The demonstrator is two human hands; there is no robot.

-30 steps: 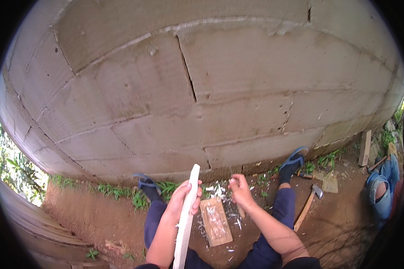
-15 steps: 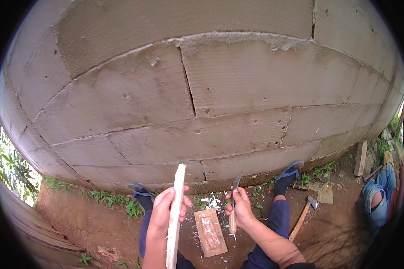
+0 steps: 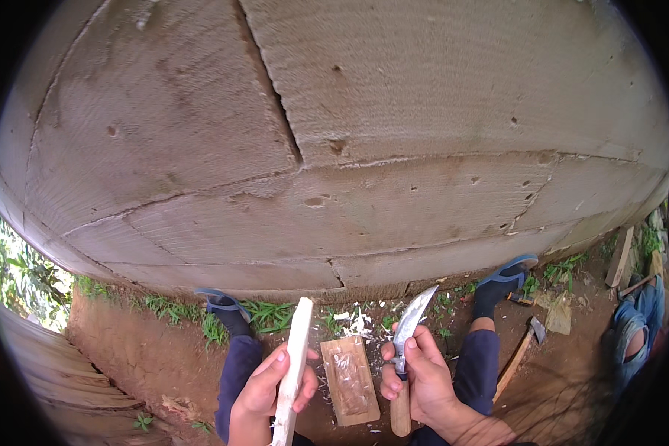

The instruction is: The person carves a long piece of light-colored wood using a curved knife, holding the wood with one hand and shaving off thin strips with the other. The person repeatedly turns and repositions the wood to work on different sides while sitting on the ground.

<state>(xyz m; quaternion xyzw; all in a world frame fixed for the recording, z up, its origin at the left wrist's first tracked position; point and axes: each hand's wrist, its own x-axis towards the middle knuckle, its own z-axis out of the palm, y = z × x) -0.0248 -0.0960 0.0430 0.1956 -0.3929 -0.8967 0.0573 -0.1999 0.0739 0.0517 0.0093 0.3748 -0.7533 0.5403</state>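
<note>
Head view, my read, left to right: left hand [image 3: 269, 388] fingers curled around pale flat wooden stick [image 3: 293, 372], held upright. Brown rectangular wooden board [image 3: 349, 380] on dirt between hands. Right hand [image 3: 421, 377] clenched on curved steel knife with wooden handle [image 3: 404, 349], blade pointing up.

I hold a pale, flat wooden stick [image 3: 293, 364] upright, and a curved, wooden-handled knife [image 3: 407, 357], blade pointing up, beside it.
</note>
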